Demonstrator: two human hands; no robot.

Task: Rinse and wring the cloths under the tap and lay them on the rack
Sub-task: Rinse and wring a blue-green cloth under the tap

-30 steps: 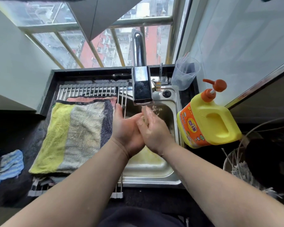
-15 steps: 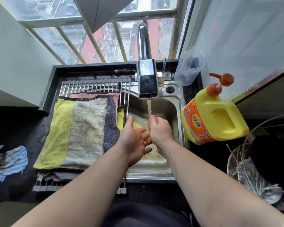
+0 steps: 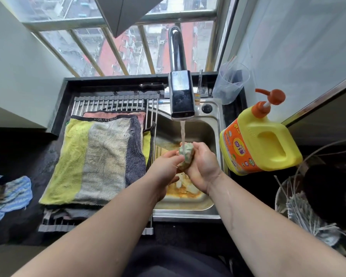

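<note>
A small green-and-white scrubbing sponge (image 3: 185,154) sits between both hands over the steel sink (image 3: 206,128). My right hand (image 3: 201,166) wraps it from the right; my left hand (image 3: 165,167) pinches its lower left side. Water runs from the dark tap (image 3: 181,100) onto the top of the sponge. Left of the sink, a striped yellow, beige and grey cloth (image 3: 100,158) lies flat on the roll-up metal rack (image 3: 112,102), over a pink cloth (image 3: 116,113). A yellow cloth (image 3: 147,139) hangs at the rack's sink edge.
A yellow detergent jug with an orange pump (image 3: 262,142) stands right of the sink. A clear plastic cup (image 3: 230,82) sits behind it. A blue striped cloth (image 3: 10,194) lies on the dark counter at far left. A bowl of sticks (image 3: 306,212) is at the right.
The water now runs onto a sponge that both hands hold; half a second ago the hands were open and empty under the stream. The view has shifted slightly lower.
</note>
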